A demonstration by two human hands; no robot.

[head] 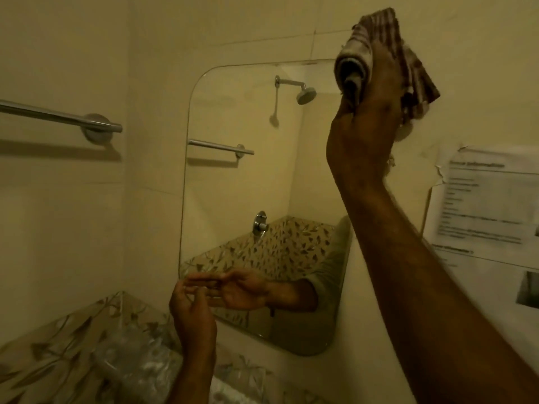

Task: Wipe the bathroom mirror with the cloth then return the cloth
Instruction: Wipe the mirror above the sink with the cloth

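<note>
Two hands up at the mirror [233, 176].
Your right hand [367, 123] clutches the cloth [376, 53] at its top corner; your left hand [192, 313] hangs loose-fingered below.

My only view comes from the camera on my head, tilted so the room leans. It faces the tiled wall and its mirror [248, 182] from close range, looking slightly up. My raised right arm fills the right side; the towel bar [58, 116] sits at the left edge. No second view shares this scene.
</note>
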